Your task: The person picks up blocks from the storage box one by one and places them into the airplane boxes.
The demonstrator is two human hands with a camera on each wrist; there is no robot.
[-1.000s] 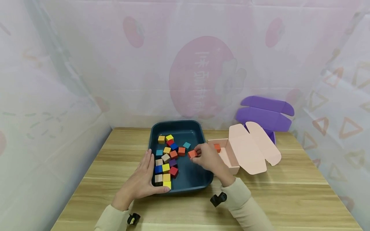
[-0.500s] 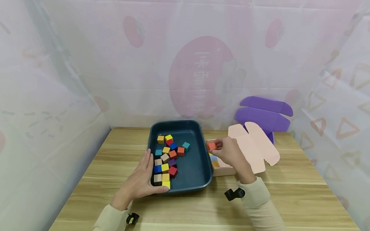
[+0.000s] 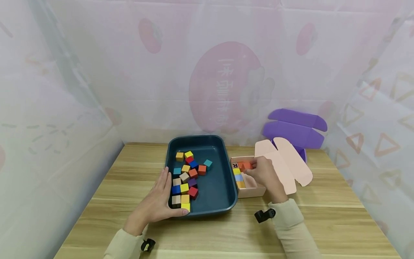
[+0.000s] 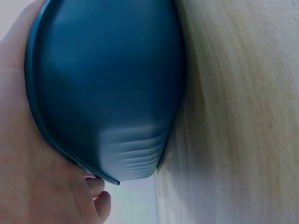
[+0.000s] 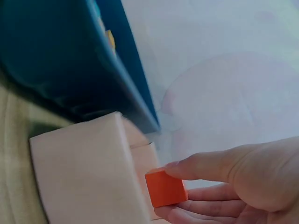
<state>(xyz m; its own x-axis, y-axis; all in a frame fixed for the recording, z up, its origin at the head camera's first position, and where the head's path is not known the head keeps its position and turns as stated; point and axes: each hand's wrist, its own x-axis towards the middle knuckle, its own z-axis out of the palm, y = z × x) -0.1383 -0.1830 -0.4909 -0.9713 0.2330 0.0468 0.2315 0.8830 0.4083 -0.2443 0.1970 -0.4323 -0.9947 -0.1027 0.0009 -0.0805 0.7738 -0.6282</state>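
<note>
In the head view, a dark teal tray (image 3: 215, 196) holds many coloured cubes, mostly along its left side. My left hand (image 3: 155, 201) rests on the tray's left front corner, fingers straight along the rim and thumb over the near edge. The left wrist view shows that palm (image 4: 37, 154) against the tray's outer wall (image 4: 107, 79). Between thumb and fingers, my right hand (image 3: 265, 172) pinches an orange cube (image 5: 166, 188) over the open pink box (image 3: 252, 193). Inside the box, a yellow cube (image 3: 237, 171) and several others line the left side. Another orange cube there is partly hidden.
The pink box's lid (image 3: 284, 167) lies folded back to the right. Behind it stands an open purple box (image 3: 295, 129). Tray and box sit side by side on a wooden table (image 3: 326, 216), with a patterned cloth (image 3: 155, 90) behind.
My right hand has carried the orange cube rightward from the tray, over the pink box's left edge, and into the box area. The left hand stays on the tray.
</note>
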